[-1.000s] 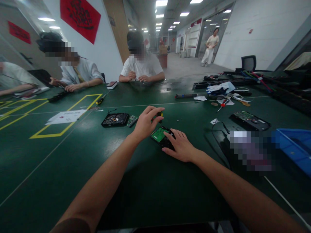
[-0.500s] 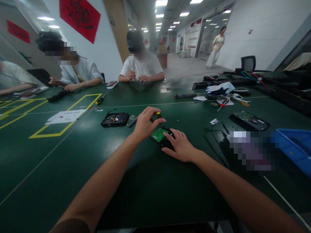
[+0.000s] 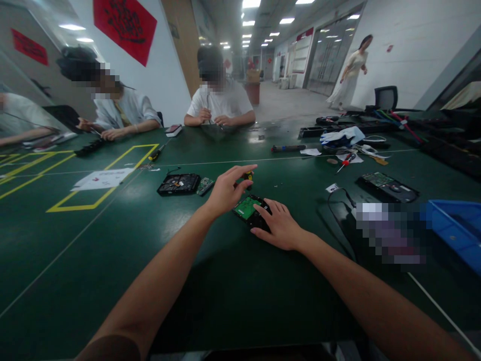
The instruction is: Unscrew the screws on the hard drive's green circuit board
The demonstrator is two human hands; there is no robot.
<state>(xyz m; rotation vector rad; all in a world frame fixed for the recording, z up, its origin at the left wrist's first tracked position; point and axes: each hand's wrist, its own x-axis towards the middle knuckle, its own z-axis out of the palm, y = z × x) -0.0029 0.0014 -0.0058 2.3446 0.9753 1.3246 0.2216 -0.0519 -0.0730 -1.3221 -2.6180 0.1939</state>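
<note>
Just in front of me a hard drive (image 3: 246,207) lies on the table with its green circuit board facing up. My right hand (image 3: 280,225) holds it from the right, thumb at the near side and fingers spread over the black part. Above its far left corner, my left hand (image 3: 230,189) has thumb and fingers around a small screwdriver (image 3: 248,176) with a yellow and black handle. The screwdriver's shaft and tip are hidden behind the hand, so contact with the drive cannot be made out.
To the left lie an opened drive (image 3: 179,184) and a loose circuit board (image 3: 205,186). Another drive (image 3: 387,186) and a blue bin (image 3: 456,230) are on the right. A red screwdriver (image 3: 347,159) lies farther back. Co-workers sit across the table; a person (image 3: 353,70) walks behind.
My left hand's fingers have straightened around the screwdriver handle, which has turned slightly and shifted right. My right hand and the hard drive have stayed in place. The walking person has moved right.
</note>
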